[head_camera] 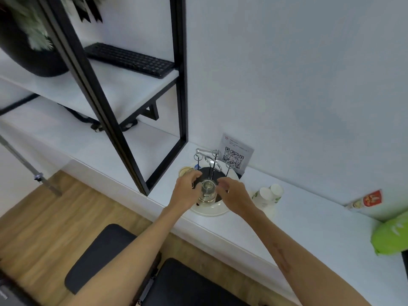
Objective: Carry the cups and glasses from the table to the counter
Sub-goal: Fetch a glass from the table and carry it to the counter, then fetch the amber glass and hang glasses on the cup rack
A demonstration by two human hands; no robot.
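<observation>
A clear glass (207, 191) stands on the round cup rack (212, 212), a white tray with thin metal pegs on the white counter (309, 217). My left hand (186, 192) curls around the glass's left side and appears to grip it. My right hand (235, 196) hovers just right of the glass with loosely bent fingers, a small gap between them and the glass, and looks blurred. A second glass (184, 171) sits at the rack's far left edge, partly hidden behind my left fingers.
Two paper cups (268, 193) lie right of the rack. A QR-code sign (235, 156) leans on the wall behind it. A black-framed shelf (141, 133) with a keyboard (130, 59) stands to the left. A green bag (390, 236) and a red packet (364, 200) lie far right. Black seats (103, 257) are below.
</observation>
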